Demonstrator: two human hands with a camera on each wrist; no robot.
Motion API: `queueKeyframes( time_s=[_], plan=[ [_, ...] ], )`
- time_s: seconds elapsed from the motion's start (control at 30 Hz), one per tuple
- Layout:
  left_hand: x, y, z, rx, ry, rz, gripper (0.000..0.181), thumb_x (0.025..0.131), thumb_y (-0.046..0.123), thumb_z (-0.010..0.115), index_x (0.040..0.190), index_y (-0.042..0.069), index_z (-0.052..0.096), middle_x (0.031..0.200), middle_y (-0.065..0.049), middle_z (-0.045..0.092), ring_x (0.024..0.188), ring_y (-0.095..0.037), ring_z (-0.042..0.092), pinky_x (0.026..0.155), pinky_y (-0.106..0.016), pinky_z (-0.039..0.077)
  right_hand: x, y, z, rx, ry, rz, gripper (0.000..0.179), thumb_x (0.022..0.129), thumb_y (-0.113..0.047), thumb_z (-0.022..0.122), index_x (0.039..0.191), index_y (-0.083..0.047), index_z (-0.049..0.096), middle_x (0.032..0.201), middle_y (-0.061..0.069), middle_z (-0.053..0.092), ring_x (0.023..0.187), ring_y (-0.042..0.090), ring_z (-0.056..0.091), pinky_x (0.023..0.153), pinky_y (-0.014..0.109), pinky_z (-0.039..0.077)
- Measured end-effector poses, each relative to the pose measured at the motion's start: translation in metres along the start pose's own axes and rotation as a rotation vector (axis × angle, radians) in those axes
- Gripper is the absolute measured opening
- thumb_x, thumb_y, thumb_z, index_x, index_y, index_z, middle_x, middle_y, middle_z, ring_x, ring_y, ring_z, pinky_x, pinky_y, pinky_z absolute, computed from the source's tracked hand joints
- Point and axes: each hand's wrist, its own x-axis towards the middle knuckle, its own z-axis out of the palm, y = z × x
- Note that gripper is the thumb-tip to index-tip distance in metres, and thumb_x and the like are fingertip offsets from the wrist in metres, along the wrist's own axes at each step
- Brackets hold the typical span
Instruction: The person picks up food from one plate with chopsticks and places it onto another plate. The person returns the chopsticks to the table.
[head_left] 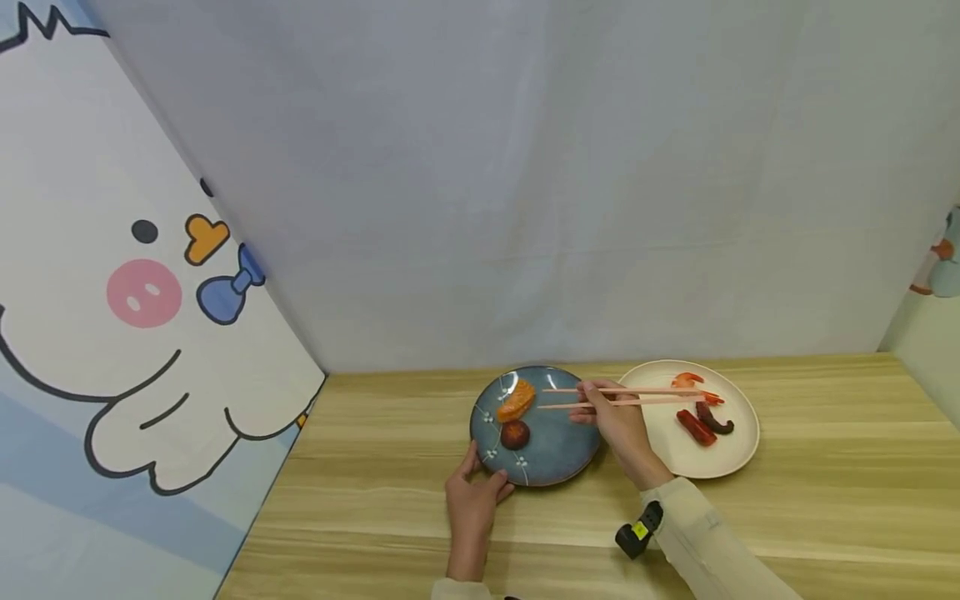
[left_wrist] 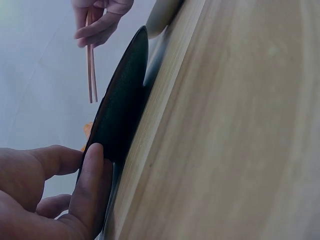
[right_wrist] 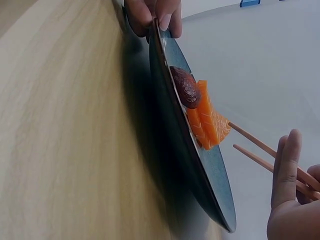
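Observation:
My left hand [head_left: 471, 498] grips the near left rim of a blue plate [head_left: 558, 454], thumb at the edge and fingers beneath it in the left wrist view. On the plate lie orange salmon slices [right_wrist: 206, 122] with white lines and a round, wrinkled dark brown piece [right_wrist: 185, 87], perhaps a mushroom cap. Above the plate's right side, my right hand [head_left: 617, 421] holds a pair of pink chopsticks [head_left: 558, 406]. Their tips, slightly parted, point left toward the salmon and stand just short of it in the head view.
A cream plate [head_left: 660, 458] stands to the right, partly behind my right hand. It bears an orange-red shrimp-like piece [head_left: 686, 380], a dark red block [head_left: 696, 427] and a curved dark tentacle-like piece [head_left: 716, 421]. A pale curtain [head_left: 480, 208] hangs behind the wooden table [head_left: 375, 500].

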Motion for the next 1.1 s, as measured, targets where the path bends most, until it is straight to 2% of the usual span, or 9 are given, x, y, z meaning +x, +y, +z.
queueKeyframes(
  time_s=[0.6,0.8,1.1],
  plan=[
    [0.002,-0.001,-0.001,0.014,-0.010,-0.007,0.080,0.085,-0.022,0.067,0.158,-0.009,0.038,0.141,-0.039,0.044,0.064,-0.009,0.061,0.064,-0.020,0.064,0.009,0.006,0.008,-0.007,-0.021,0.008,0.034,0.109,-0.006,0.056,0.132,0.020,0.058,0.086,0.000,0.065,0.064,0.006,0.071,0.067,0.021,0.066],
    [0.000,0.001,0.000,0.012,-0.004,0.000,0.080,0.084,-0.023,0.068,0.157,-0.010,0.039,0.136,-0.038,0.046,0.065,-0.010,0.063,0.063,-0.021,0.065,0.012,0.008,0.011,-0.014,-0.027,0.021,0.034,0.109,-0.006,0.055,0.134,0.017,0.058,0.092,0.003,0.065,0.065,0.006,0.071,0.068,0.020,0.066],
    [0.000,0.000,0.002,0.012,0.002,0.008,0.080,0.083,-0.024,0.067,0.157,-0.010,0.039,0.137,-0.039,0.047,0.064,-0.009,0.063,0.063,-0.021,0.065,0.015,0.011,0.011,-0.037,-0.042,0.025,0.036,0.109,-0.008,0.057,0.137,0.015,0.057,0.093,0.003,0.065,0.065,0.006,0.072,0.067,0.021,0.066]
  ],
)
